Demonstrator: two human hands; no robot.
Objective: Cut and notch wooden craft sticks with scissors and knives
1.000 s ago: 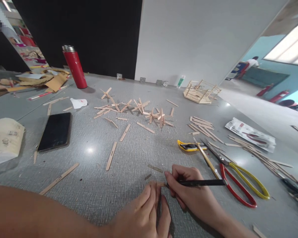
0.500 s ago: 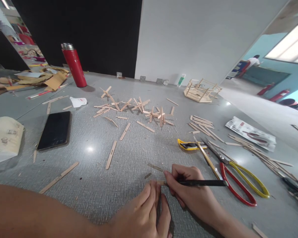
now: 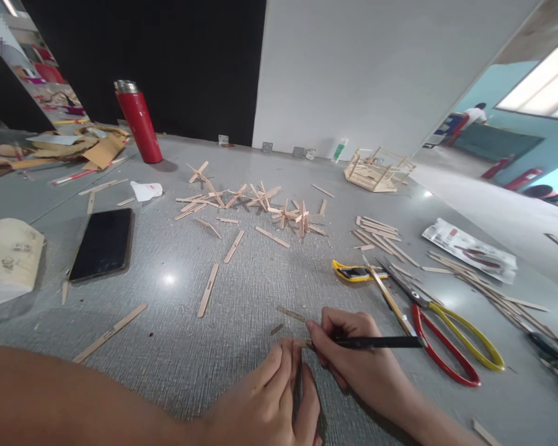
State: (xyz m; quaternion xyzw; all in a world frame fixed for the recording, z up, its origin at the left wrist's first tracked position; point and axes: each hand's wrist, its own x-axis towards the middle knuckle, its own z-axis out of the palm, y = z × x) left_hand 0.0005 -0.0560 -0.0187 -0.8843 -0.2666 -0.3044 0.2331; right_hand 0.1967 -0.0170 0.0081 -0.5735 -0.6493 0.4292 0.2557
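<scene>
My left hand (image 3: pixel 274 393) presses its fingertips down on a short wooden craft stick (image 3: pixel 301 342); most of the stick is hidden under the fingers. My right hand (image 3: pixel 360 356) pinches a slim black pen-like tool (image 3: pixel 385 342), whose tip meets the bare end of that stick. Whether the tool is a pen or a craft knife I cannot make out. Just beyond the fingertips lie a thin strip (image 3: pixel 291 313) and a small cut piece (image 3: pixel 276 329). Large scissors or shears with red and yellow handles (image 3: pixel 446 337) rest right of my right hand.
A yellow cutter (image 3: pixel 351 271) and loose sticks (image 3: pixel 381 235) lie right. Crossed stick pieces (image 3: pixel 260 198) spread across the middle, with a stick frame (image 3: pixel 379 172) behind. At left are a phone (image 3: pixel 103 244), a red flask (image 3: pixel 139 124) and a paper packet (image 3: pixel 12 263).
Almost nothing differs. Both hands keep their places, with the tool's tip still at the stick's end.
</scene>
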